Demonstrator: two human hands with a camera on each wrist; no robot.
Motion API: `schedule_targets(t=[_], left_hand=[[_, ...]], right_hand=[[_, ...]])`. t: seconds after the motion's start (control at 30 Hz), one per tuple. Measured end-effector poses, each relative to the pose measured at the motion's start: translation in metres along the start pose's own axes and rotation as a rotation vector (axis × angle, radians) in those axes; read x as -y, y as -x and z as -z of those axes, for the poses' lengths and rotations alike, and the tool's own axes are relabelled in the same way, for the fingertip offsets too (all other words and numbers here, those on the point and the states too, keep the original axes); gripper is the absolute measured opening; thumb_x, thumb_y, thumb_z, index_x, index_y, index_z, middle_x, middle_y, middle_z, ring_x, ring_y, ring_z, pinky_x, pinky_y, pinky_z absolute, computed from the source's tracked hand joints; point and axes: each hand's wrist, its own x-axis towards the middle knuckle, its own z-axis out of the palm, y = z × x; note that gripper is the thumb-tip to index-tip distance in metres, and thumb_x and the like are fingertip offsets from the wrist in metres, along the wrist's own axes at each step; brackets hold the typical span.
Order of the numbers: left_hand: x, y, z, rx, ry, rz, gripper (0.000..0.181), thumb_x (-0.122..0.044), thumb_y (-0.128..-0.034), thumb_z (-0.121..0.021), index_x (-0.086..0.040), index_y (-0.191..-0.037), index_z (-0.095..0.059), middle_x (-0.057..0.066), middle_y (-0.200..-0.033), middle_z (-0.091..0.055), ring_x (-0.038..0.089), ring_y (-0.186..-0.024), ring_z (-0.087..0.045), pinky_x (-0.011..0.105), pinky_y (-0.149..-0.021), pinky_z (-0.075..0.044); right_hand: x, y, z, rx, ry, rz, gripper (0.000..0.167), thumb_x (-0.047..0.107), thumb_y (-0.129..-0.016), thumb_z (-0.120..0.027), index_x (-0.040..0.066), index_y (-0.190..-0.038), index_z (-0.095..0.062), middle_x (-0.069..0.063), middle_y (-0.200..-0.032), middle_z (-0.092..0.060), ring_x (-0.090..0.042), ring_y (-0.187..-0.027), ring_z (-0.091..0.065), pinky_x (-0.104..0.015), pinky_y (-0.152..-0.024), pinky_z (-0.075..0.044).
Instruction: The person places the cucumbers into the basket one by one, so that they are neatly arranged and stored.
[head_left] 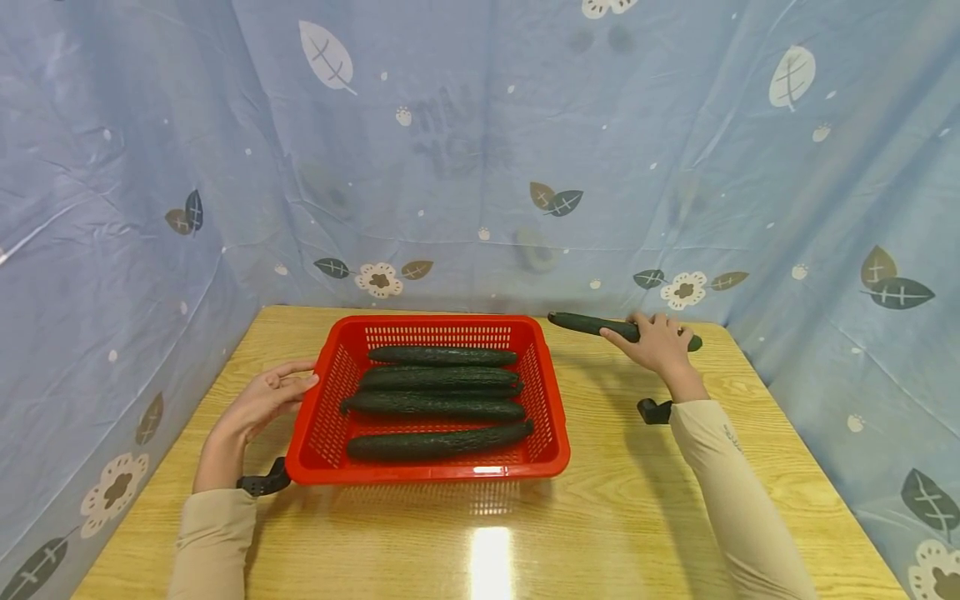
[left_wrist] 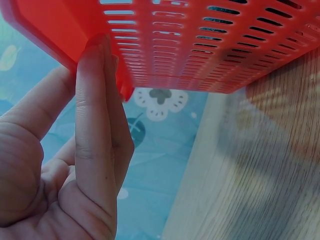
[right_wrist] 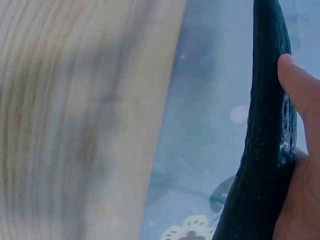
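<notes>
My right hand [head_left: 658,343] grips a dark green cucumber [head_left: 581,322] near the back right of the table, its thumb on the near side. In the right wrist view this cucumber [right_wrist: 265,120] stands out against the blue cloth, with the wooden tabletop off to the left. At the left end of a red plastic basket [head_left: 427,476], my left hand [head_left: 266,402] pinches the rim. The left wrist view shows fingers [left_wrist: 92,115] beneath that rim, against the slotted wall. Several cucumbers [head_left: 442,405] lie side by side in the basket, lengthwise.
A light wooden table [head_left: 600,517] carries the basket. Blue cloth [head_left: 480,167] with leaf and flower prints hangs behind it and along both sides. Black wrist mounts [head_left: 654,411] show beside both forearms.
</notes>
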Motion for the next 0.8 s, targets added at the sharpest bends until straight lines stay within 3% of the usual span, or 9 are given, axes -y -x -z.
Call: schedule_targets(t=[0.8], left_hand=[[-0.004,0.001,-0.001,0.012,0.009,0.006,0.059,-0.014,-0.0958,-0.052,0.01,-0.14,-0.021,-0.01,-0.094,-0.07,0.008,-0.085,-0.067,0.024,-0.074,-0.054]], right_hand=[[0.059,0.018,0.029,-0.009,0.011,0.062,0.076,0.072,-0.083,-0.041,0.01,-0.127,-0.045,-0.027,-0.112,-0.039,-0.045,-0.101,-0.031,-0.062,-0.081,-0.019]])
